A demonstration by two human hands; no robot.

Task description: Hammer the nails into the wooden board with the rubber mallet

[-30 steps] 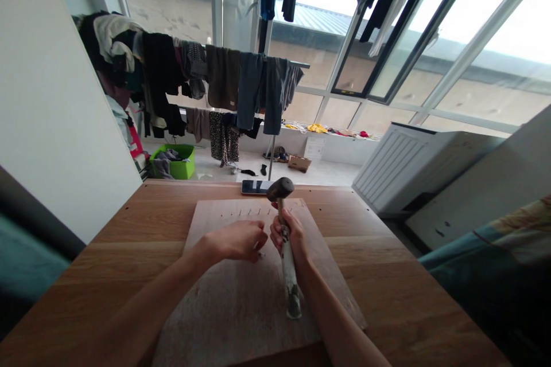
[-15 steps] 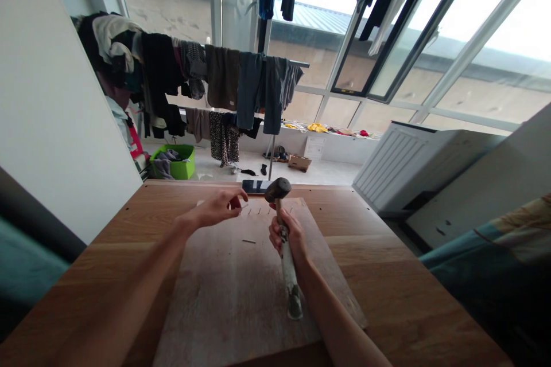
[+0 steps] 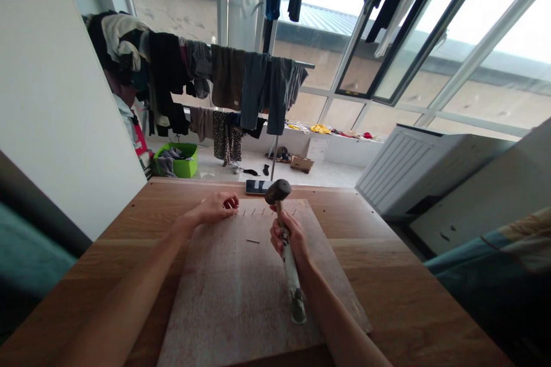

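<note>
My right hand (image 3: 295, 238) is wrapped round the pale, worn handle of a hammer (image 3: 278, 191), well up towards its dark head. The hammer is raised over a wooden board (image 3: 228, 292), head pointing away from me. At the board's far left my left hand (image 3: 217, 208) pinches a nail, mostly covered by the fingers, low against the surface. Several thin nails (image 3: 263, 211) stand upright in a row along the far edge, some partly behind the hammer and right hand. A loose nail (image 3: 253, 241) lies flat nearer to me.
The board lies on a wood-grain table (image 3: 365, 275). A phone (image 3: 255, 187) rests at the table's far edge. Beyond stand a drying rack with clothes (image 3: 228, 77), a green basket (image 3: 185, 167) and a cardboard box (image 3: 302, 164). A white ribbed appliance (image 3: 390, 163) is at the right.
My left hand has shifted slightly left and lowered the nail towards the board beside the row. The right hand and hammer stay almost where they were. The view has turned slightly.
</note>
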